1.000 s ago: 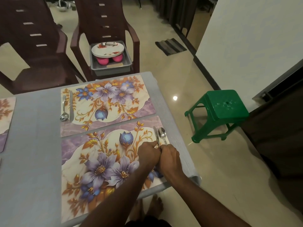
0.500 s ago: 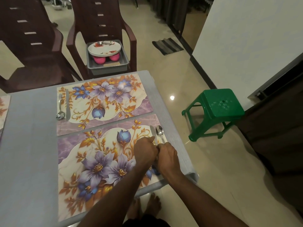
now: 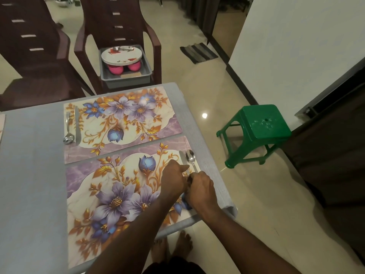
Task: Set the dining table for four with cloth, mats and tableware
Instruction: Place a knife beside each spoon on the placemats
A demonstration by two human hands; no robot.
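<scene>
A grey cloth [image 3: 33,175] covers the table. Two floral mats lie on it: a far mat [image 3: 122,121] with a spoon [image 3: 68,133] and a knife [image 3: 77,125] at its left end, and a near mat [image 3: 118,198]. At the near mat's right end lie a knife [image 3: 182,158] and a spoon [image 3: 191,158]. My left hand [image 3: 173,179] holds the knife's handle. My right hand [image 3: 201,191] holds the spoon's handle. Both hands are side by side, touching. On a brown chair, a grey tub [image 3: 126,80] holds stacked plates [image 3: 121,55] and pink cups [image 3: 115,69].
Two brown plastic chairs [image 3: 29,62] stand beyond the table's far edge. A green stool [image 3: 260,125] stands on the floor to the right. A third mat's edge [image 3: 2,125] shows at far left. My bare feet [image 3: 171,246] are below the table's near corner.
The view has shifted slightly; my hands stay on the knife and spoon handles at the near mat's right end, with hardly any movement.
</scene>
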